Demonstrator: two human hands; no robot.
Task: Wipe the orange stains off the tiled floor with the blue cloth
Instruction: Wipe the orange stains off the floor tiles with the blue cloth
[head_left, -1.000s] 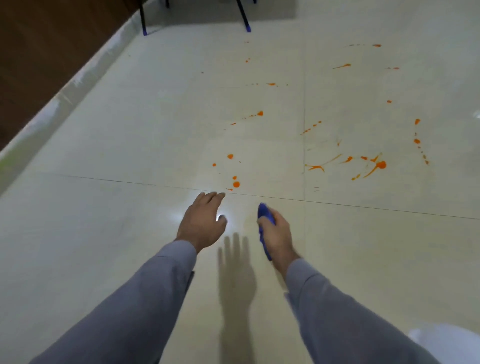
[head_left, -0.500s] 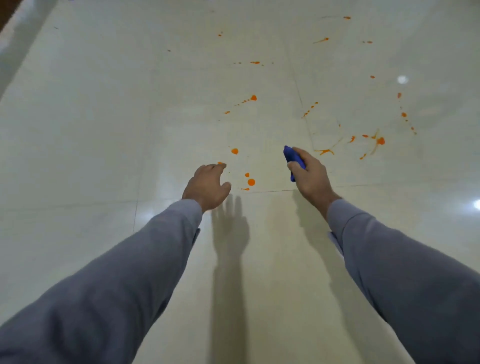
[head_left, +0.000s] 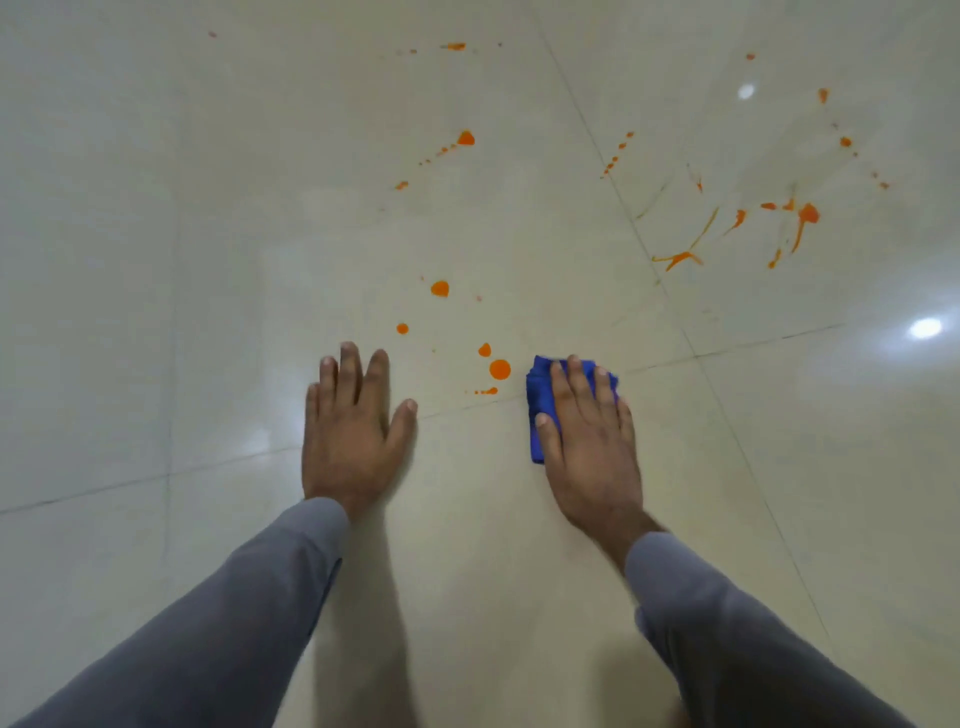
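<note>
Both hands rest flat on the cream tiled floor (head_left: 156, 260). My right hand (head_left: 589, 447) presses the folded blue cloth (head_left: 540, 400) against the tile, its fingers spread over it. The cloth's left edge lies just right of a round orange stain (head_left: 500, 369) with smaller drops around it. My left hand (head_left: 350, 426) lies open on the floor, palm down, left of those drops. More orange stains: a blob (head_left: 439, 288) farther ahead, and a cluster of streaks and splashes (head_left: 802, 215) at the upper right.
Grout lines (head_left: 660, 260) cross the glossy tiles, meeting near the cloth. Bright ceiling-light reflections (head_left: 925, 328) sit at the right. Further orange spots (head_left: 466, 138) dot the floor ahead. Grey sleeves (head_left: 234, 623) cover both forearms.
The view has dropped much closer to the floor. Both hands came down from the air onto the tile; the right hand now presses the cloth flat beside the nearest stains.
</note>
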